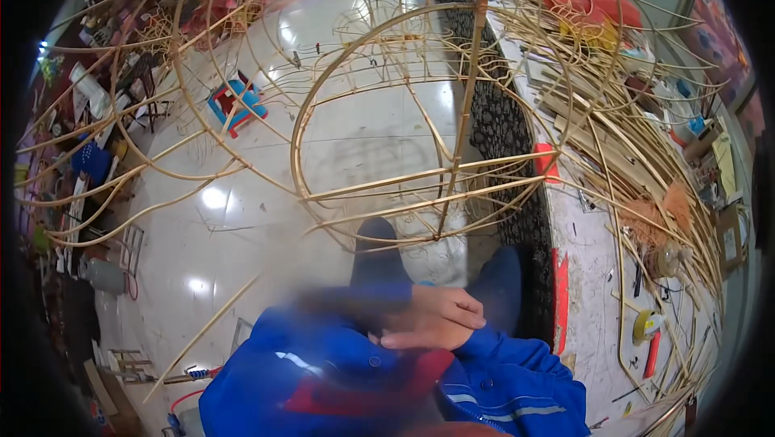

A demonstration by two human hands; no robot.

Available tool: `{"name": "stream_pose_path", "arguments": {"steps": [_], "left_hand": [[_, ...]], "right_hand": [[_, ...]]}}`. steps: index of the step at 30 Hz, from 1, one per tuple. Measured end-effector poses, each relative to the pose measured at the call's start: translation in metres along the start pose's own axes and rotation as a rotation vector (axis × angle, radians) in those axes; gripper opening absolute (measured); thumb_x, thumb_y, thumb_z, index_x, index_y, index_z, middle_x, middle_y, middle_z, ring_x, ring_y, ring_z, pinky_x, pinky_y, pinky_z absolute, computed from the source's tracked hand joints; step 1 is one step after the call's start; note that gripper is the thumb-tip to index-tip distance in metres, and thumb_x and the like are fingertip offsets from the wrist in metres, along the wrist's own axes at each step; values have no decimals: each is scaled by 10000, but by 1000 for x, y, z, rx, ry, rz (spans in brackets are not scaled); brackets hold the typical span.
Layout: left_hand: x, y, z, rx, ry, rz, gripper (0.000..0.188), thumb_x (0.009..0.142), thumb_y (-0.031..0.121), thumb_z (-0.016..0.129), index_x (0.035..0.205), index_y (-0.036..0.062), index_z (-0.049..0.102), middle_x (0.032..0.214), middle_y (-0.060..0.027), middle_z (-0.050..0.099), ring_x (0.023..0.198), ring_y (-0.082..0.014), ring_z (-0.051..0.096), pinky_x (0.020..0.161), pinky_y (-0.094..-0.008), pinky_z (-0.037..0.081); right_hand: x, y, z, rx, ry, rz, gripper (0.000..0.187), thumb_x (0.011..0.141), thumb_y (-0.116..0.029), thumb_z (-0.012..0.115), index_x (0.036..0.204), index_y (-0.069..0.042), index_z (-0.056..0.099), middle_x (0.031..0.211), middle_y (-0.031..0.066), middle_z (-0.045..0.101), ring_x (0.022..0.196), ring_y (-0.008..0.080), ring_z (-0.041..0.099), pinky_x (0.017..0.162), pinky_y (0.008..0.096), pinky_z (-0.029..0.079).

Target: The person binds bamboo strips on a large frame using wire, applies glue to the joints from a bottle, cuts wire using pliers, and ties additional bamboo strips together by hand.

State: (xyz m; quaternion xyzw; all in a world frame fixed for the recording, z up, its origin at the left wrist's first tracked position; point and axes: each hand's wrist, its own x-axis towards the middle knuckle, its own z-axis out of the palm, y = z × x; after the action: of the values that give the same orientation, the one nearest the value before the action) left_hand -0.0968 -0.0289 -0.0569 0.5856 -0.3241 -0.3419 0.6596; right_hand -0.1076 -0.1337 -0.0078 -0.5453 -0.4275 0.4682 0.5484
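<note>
Both my hands are drawn in close over my lap, one against the other. My left hand [446, 305] lies uppermost, reaching rightward out of a dark blue sleeve with its fingers curled together. Beneath and nearer my body is my right hand [421, 338], its fingers mostly hidden. Nothing shows between them. Beyond the hands stands a large openwork frame [387, 187] of bent bamboo strips, apart from both hands. A rounded hoop [300, 126] and an upright bamboo pole [468, 90] form part of it. Blur covers my left forearm.
On the right, a long worktable [593, 251] carries a pile of bamboo strips [601, 138], a yellow tape roll [646, 327] and orange fibre [646, 219]. Curved strips [121, 170] spread leftward. A blue-red stool [237, 106] stands on the tiled floor. A loose stick [202, 336] slants at lower left.
</note>
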Motion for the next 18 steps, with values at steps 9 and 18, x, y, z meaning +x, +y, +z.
{"name": "stream_pose_path", "arguments": {"steps": [9, 18], "left_hand": [[9, 0, -5, 7, -74, 39, 290, 919, 260, 567, 984, -17, 620, 960, -136, 634, 900, -247, 623, 818, -372, 501], [13, 0, -6, 14, -142, 74, 329, 936, 290, 546, 959, -29, 625, 943, -139, 639, 886, -252, 624, 821, -375, 497]], "right_hand": [[-2, -46, -8, 11, 6, 98, 454, 990, -402, 526, 1273, -49, 563, 1119, 1, 639, 1029, 98, 554, 909, 238, 427], [-2, -28, -2, 257, 23, 101, 456, 996, -414, 511, 1289, -67, 544, 1075, 1, 635, 988, 94, 553, 884, 245, 429]]}}
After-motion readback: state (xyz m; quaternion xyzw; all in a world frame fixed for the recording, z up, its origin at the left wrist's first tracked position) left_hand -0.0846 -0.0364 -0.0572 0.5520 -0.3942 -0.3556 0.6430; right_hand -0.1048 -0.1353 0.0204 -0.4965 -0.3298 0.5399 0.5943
